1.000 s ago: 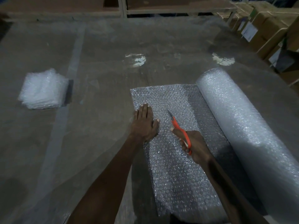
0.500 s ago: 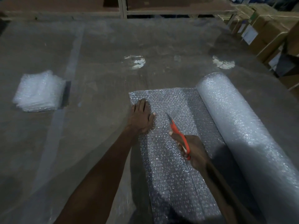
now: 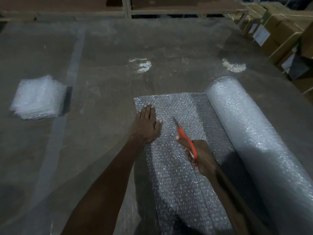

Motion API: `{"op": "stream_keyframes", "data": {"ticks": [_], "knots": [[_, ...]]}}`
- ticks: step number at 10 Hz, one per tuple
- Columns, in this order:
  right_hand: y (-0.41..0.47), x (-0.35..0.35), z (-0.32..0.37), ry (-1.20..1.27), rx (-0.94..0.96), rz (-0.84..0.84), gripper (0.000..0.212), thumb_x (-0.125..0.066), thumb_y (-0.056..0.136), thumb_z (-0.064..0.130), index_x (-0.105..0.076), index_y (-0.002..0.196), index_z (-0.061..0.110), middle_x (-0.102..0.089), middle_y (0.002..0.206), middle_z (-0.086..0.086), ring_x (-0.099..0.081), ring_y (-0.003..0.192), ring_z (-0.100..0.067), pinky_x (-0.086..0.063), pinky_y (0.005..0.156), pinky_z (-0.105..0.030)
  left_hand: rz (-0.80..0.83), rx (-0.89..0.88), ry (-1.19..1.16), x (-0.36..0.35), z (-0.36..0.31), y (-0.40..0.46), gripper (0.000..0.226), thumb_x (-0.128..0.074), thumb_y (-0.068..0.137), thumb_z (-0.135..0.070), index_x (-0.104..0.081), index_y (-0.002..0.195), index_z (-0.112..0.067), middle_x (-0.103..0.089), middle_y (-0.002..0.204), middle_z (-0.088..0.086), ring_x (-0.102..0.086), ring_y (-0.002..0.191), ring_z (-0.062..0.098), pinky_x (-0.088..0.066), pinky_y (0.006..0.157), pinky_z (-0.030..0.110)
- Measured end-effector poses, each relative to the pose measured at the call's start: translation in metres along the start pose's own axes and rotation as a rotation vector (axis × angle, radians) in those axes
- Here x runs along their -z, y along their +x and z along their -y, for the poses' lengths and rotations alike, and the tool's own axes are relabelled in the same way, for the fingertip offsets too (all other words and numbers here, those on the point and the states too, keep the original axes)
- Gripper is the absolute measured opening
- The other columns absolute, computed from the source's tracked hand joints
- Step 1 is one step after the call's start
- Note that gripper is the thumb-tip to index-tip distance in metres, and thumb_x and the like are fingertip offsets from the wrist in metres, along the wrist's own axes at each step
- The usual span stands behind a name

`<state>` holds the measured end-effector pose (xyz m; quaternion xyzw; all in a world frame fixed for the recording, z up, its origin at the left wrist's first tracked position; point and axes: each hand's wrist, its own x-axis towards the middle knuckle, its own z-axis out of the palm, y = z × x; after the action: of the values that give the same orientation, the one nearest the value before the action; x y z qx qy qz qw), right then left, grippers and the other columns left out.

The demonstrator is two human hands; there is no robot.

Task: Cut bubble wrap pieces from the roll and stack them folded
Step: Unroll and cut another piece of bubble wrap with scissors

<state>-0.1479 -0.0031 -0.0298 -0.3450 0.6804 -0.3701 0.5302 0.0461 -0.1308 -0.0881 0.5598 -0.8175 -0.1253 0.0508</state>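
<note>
Under both hands lies a flat unrolled sheet of clear bubble wrap, spread over the grey-brown plastic-covered tabletop. Its far edge runs just beyond the left hand's fingertips, and it stays joined along its right side to the big cylindrical roll of bubble wrap, which lies on the tabletop just right of the right hand and stretches from far to near.

The left hand rests flat on the sheet near its far-left corner, fingers straight and close together, thumb spread toward the right, pressing the wrap down. The right hand sits beside it, a little nearer the person, with fingers curled round the handles of orange-handled scissors. Its blades point forward and to the left above the sheet, between the two hands; whether they are apart or together cannot be told.

Far to the left of the left hand, well apart from the sheet, sits a squarish stack of folded bubble wrap pieces. Beyond and to the right of the right hand, brown cardboard boxes stand past the tabletop's edge.
</note>
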Motion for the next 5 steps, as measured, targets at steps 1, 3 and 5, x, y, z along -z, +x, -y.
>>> {"op": "stream_keyframes", "data": {"ticks": [1,3,5], "knots": [[0.003,0.002,-0.006,-0.001,0.001,-0.025,0.048,-0.065,0.090,0.058,-0.054,0.063,0.020,-0.045,0.047,0.001,-0.039,0.037,-0.013,-0.033,0.038,-0.020,-0.007,-0.006,0.007,0.001,0.001,0.000,0.079,-0.009,0.099,-0.054,-0.004,0.158,-0.002,0.000,0.166,0.018,0.002,0.154,0.029,-0.003,0.125,0.046],[0.002,0.001,0.003,0.091,-0.065,0.018,0.045,-0.083,0.080,0.045,-0.062,0.060,0.010,-0.051,0.049,-0.006,-0.039,0.036,-0.014,-0.030,0.039,-0.020,0.000,0.006,-0.006,0.000,0.000,0.000,0.081,-0.007,0.097,-0.055,-0.004,0.158,-0.003,0.001,0.166,0.017,0.003,0.154,0.028,-0.003,0.125,0.046],[0.005,-0.004,0.010,0.120,-0.078,0.023,0.050,-0.088,0.073,0.045,-0.069,0.083,-0.001,-0.052,0.056,-0.011,-0.040,0.037,-0.015,-0.031,0.039,-0.020,-0.006,0.006,-0.009,0.001,-0.001,-0.001,0.080,-0.008,0.098,-0.054,-0.004,0.158,-0.003,0.000,0.166,0.017,0.004,0.154,0.028,-0.002,0.125,0.045]]}}
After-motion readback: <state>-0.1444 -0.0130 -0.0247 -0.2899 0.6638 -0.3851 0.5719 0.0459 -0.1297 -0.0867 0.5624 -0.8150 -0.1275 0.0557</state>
